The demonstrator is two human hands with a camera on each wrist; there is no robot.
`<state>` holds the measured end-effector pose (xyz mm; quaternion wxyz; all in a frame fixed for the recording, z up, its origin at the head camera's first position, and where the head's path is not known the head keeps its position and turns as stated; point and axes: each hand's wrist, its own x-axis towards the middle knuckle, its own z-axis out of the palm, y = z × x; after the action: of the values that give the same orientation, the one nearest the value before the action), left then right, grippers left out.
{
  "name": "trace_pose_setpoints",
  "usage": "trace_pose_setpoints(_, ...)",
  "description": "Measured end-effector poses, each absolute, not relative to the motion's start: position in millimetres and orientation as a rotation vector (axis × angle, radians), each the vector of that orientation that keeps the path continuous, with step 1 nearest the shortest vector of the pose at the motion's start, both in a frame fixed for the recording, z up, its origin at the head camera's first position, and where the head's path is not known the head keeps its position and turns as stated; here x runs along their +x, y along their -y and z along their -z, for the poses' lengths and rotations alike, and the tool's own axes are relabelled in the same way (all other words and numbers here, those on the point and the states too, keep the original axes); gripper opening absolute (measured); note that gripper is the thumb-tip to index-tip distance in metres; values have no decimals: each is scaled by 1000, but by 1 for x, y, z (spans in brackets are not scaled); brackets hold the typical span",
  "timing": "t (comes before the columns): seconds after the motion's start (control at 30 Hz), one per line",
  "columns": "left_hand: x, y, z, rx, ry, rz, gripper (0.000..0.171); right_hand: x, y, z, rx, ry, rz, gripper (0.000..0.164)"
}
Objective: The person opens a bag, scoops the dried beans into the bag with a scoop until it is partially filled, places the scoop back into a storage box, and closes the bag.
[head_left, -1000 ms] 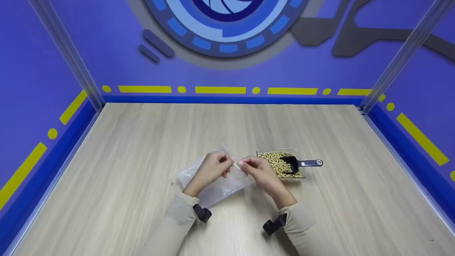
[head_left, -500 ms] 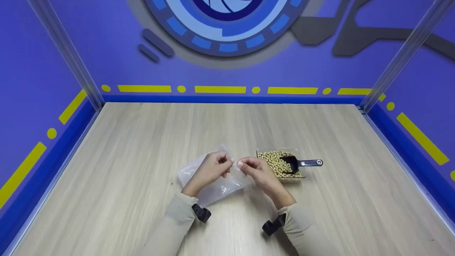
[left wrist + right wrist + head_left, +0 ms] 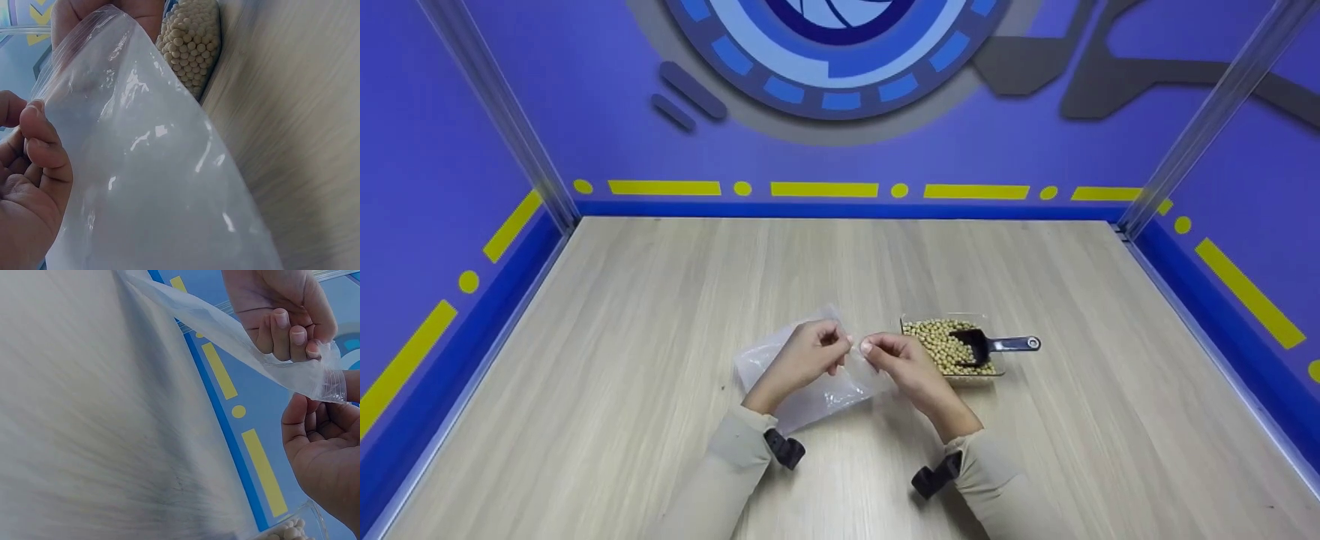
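Note:
A clear plastic zip bag (image 3: 829, 394) hangs between the two hands, its ridged top edge at their fingertips. My left hand (image 3: 808, 354) pinches that edge with thumb and fingers curled; the left wrist view shows the bag's sheet (image 3: 152, 163) spread wide beside this hand (image 3: 31, 174). A short way to the right, my right hand (image 3: 906, 362) pinches the same edge. In the right wrist view, the right hand (image 3: 323, 450) is below the bag's edge (image 3: 332, 385) and the left hand (image 3: 287, 312) above it. The bag looks flat, with nothing visible inside.
Just right of the right hand stands a clear box (image 3: 981, 379) of round, pale yellow beans (image 3: 936, 339). A black scoop (image 3: 997, 344) lies in them, its handle sticking out over the right rim. Blue panels (image 3: 840, 161) wall the wooden table (image 3: 697, 262) at back and sides.
Almost nothing differs. Both hands keep their pinch on the bag's edge, and the box and scoop stay where they were.

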<state>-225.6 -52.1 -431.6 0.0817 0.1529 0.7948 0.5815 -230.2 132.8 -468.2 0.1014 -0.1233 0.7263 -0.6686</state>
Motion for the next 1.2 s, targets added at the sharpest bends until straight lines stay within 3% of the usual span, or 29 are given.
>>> trace_pose_setpoints(0.13,-236,54,449,467,-2363,-1734,16,-231,-132,468,-352,-2147,1974,18)
trace_pose_setpoints(1.2,-237,53,452,477,-2364,-1752,16,-229,-134,467,-251,-2243,1961,23)
